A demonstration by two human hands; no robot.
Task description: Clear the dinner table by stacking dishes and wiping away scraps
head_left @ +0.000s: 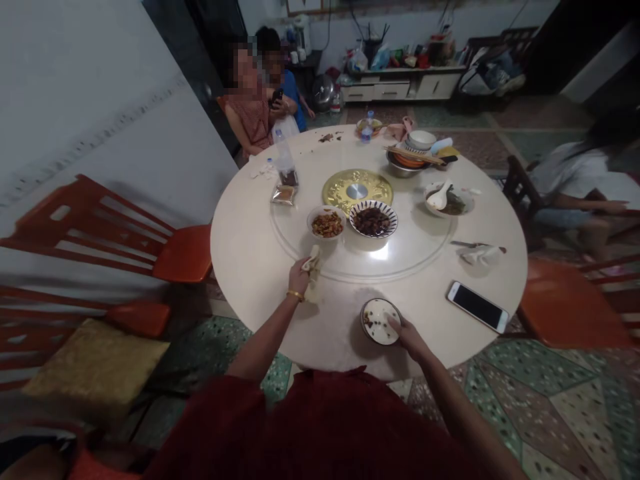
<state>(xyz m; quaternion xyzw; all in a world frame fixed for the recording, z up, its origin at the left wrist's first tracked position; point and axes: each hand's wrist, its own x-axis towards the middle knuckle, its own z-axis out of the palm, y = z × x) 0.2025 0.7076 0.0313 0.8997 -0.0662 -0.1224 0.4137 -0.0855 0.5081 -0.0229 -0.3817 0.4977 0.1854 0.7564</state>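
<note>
My left hand [299,273] is closed on a pale, crumpled cloth [314,283] that hangs down to the table top, left of centre. My right hand [411,339] grips the rim of a small bowl [376,313] near the table's front edge, thumb inside. Dark bits of food lie in this bowl, which is tipped toward me. Just beyond my left hand stands a bowl of chopped food [327,224]. Beside it, a bowl with a striped rim [373,220] holds dark food.
The round table [240,267] carries a glass turntable with a gold centre [333,183]. A phone [477,307], a soup bowl with a spoon [445,199], stacked bowls [420,140] and a bottle [283,153] stand around it. Chairs [187,253] flank the table; people sit behind and at right.
</note>
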